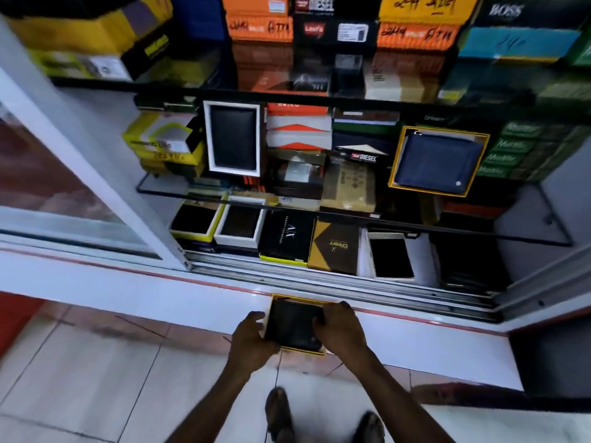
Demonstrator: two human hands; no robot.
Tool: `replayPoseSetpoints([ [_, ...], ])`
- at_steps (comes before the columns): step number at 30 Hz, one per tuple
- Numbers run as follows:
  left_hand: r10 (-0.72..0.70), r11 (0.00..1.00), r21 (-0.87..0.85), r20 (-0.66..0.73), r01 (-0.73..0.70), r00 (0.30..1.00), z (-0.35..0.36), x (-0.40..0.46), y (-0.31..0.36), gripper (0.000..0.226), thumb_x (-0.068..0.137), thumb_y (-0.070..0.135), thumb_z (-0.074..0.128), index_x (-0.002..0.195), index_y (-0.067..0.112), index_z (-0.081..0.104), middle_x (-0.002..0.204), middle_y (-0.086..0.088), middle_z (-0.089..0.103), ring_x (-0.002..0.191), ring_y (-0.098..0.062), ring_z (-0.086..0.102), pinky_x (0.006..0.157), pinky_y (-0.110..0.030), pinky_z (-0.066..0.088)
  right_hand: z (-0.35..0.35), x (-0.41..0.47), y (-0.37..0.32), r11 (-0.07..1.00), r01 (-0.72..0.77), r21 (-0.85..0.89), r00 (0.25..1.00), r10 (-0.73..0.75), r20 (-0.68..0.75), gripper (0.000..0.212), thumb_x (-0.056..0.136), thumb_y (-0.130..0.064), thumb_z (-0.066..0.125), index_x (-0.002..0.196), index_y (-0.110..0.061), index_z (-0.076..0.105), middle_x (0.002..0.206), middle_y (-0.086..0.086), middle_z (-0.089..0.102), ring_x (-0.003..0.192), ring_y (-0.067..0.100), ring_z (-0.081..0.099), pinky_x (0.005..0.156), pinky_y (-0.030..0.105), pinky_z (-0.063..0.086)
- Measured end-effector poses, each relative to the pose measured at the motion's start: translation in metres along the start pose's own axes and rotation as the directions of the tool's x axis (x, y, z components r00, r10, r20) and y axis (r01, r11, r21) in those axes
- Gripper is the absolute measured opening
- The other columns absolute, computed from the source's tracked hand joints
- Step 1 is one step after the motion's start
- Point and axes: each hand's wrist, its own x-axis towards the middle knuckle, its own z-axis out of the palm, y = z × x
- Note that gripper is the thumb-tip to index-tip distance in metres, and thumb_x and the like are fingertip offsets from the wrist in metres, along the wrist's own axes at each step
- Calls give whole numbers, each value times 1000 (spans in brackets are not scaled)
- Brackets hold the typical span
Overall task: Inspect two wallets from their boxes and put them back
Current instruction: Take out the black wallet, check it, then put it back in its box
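Note:
A black wallet [292, 324] lies in a yellow-rimmed open box [302, 350] that I hold in front of the display cabinet, just below its white sill. My left hand [251, 342] grips the box's left side from below. My right hand [339, 327] rests on the wallet's right edge, fingers curled over it. Inside the cabinet, a second black wallet [233, 140] stands in a white-rimmed box on the middle shelf, and a navy wallet [438, 161] stands in a yellow-rimmed box to its right.
The cabinet's sliding glass door [80, 174] is pushed to the left, leaving the shelves open. Several stacked wallet boxes fill the glass shelves [351, 215]. The sliding track [319, 276] runs along the sill. My feet [281, 414] stand on the tiled floor below.

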Motion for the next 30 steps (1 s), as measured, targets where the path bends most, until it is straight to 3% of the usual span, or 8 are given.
replayPoseSetpoints([
  [5,135,988,89,-93,-127,986,9,0,-3,74,51,10,90,118,3,60,112,-16,72,105,-30,66,76,-19,46,7,14,-2,983,-88,163,996,86,23,40,77,-38,63,99,-5,69,101,12,72,102,28,67,68,26,51],
  [8,194,979,90,-152,-182,969,11,-3,-3,61,56,4,87,113,1,64,105,-16,75,100,-29,69,66,-12,41,7,14,-5,930,-154,333,986,166,-7,50,76,-41,74,110,-9,57,104,4,65,105,24,62,75,28,45],
  [12,180,980,107,-116,-168,977,10,0,-6,61,60,3,83,117,0,63,114,-15,71,110,-31,64,79,-19,43,4,10,-9,855,-145,498,981,189,-39,35,71,-29,83,88,-16,55,93,0,64,96,23,63,81,37,51],
  [16,135,991,21,-143,-133,981,-1,2,-3,46,81,10,69,125,3,58,130,-15,62,122,-30,56,102,-32,42,-14,1,-9,700,-115,705,988,157,5,25,73,-19,84,78,-19,59,86,5,68,83,23,69,67,34,53],
  [19,139,982,-116,-94,-150,986,-17,-6,24,32,96,37,45,115,17,62,117,-8,66,114,-27,60,96,-35,46,-41,-17,-17,605,-44,795,996,92,-15,23,77,-14,81,82,-14,59,87,11,70,86,29,70,69,38,53],
  [22,132,951,-294,98,-98,986,-33,-13,53,48,90,60,41,107,22,64,101,1,68,97,-19,64,73,-30,54,-74,-44,-32,589,42,807,999,-22,-36,24,77,-17,81,85,-13,59,81,6,70,72,18,68,62,32,54],
  [25,194,901,-414,125,-126,973,-46,-22,79,44,90,50,51,102,13,70,87,-5,73,81,-19,65,68,-32,49,-112,-70,-41,634,144,760,987,-147,-64,28,83,-35,73,88,-9,65,80,6,73,65,14,67,59,28,57],
  [30,318,812,-575,294,-99,901,-60,-45,111,33,85,35,58,95,7,73,82,-4,76,80,-17,70,67,-25,50,-160,-74,-43,750,497,437,868,-412,-278,23,93,-37,60,113,-30,70,105,-5,74,96,8,69,73,22,56],
])
